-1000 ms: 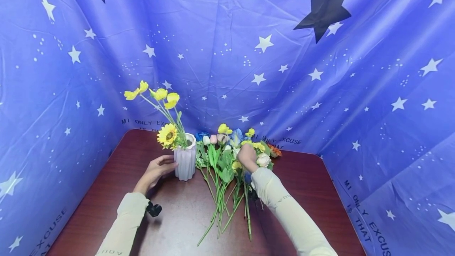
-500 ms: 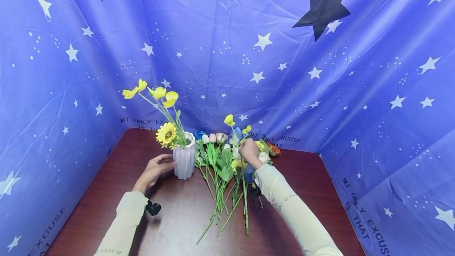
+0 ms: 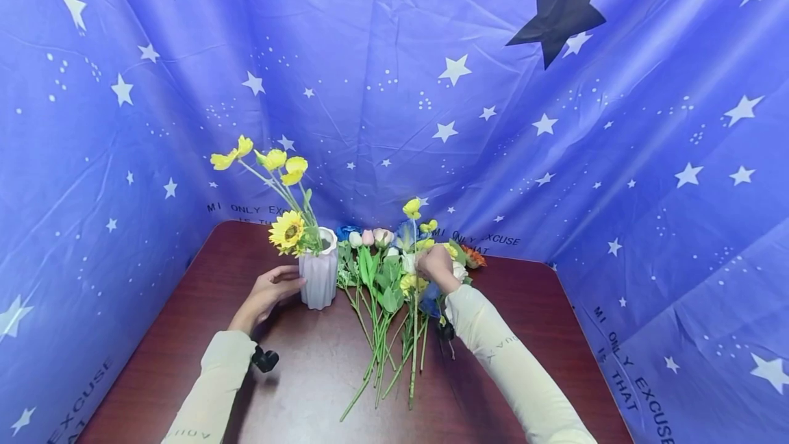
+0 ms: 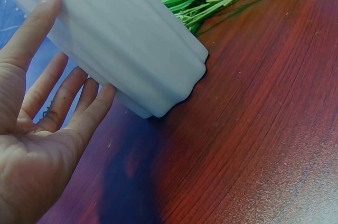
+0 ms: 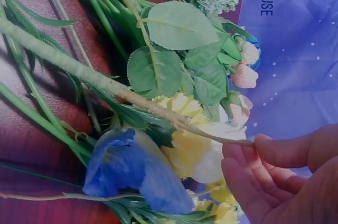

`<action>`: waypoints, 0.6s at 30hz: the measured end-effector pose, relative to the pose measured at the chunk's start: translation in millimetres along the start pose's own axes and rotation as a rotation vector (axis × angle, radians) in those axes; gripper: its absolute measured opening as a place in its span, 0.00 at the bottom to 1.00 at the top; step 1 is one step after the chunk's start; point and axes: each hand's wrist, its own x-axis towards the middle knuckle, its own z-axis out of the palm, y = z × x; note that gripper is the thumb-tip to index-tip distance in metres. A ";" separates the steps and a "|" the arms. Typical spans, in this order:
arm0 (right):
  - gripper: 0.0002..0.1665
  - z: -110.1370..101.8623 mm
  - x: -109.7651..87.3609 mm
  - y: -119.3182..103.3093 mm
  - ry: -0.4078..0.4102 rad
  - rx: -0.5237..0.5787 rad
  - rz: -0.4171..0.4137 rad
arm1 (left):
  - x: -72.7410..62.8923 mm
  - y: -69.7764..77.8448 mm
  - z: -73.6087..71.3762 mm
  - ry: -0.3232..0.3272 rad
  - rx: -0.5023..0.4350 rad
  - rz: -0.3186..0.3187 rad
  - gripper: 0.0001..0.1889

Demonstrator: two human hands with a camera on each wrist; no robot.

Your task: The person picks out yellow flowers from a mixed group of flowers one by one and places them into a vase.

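Observation:
A pale ribbed vase [image 3: 318, 282] stands upright on the table, holding a sunflower [image 3: 287, 232] and long-stemmed yellow flowers [image 3: 272, 159] that lean left. My left hand [image 3: 268, 297] touches the vase's left side. In the left wrist view, the thumb and fingertips of the left hand [image 4: 47, 108] rest against its wall, fingers fairly straight. Over the flower pile, my right hand [image 3: 436, 264] pinches the stem of a yellow flower [image 3: 411, 208]. The right wrist view shows this stem [image 5: 153, 109] between thumb and fingers [image 5: 240, 174]; its blossoms are out of that view.
Several loose flowers lie right of the vase, among them pink buds [image 3: 368, 238], a blue flower [image 5: 132, 168] and an orange flower [image 3: 473, 256]. Their green stems [image 3: 370, 379] point towards the table's front. A starry blue cloth [image 3: 382, 88] surrounds the dark red table [image 3: 296, 396].
My right hand has drawn the yellow flower slightly up out of the pile; its blossoms stand higher and its stem end has shifted left. The left hand stays at the vase.

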 end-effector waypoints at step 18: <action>0.11 14.3 8.8 13.9 -0.018 -0.173 0.105 | -2.7 4.9 0.7 0.006 0.002 -0.023 0.29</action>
